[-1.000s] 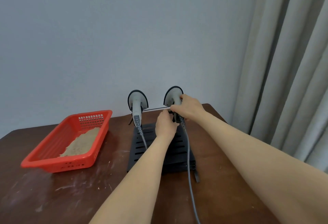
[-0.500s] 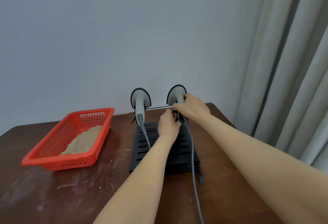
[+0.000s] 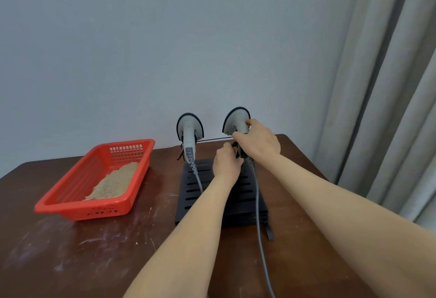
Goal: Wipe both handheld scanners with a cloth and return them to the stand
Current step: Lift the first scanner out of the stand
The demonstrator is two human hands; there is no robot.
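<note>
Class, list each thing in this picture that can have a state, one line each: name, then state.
Left scanner: hung on the stand, untouched.
Right scanner: upright at the stand's rail, gripped by the right hand.
Right hand: curled round the right scanner.
Left hand: curled just below it; what it holds is hidden.
Cloth: lying in the red basket.
Stand: flat on the table.

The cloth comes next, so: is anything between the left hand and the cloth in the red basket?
Yes: the left scanner and its grey cable hang between the left hand and the cloth. The basket is open on top.
</note>
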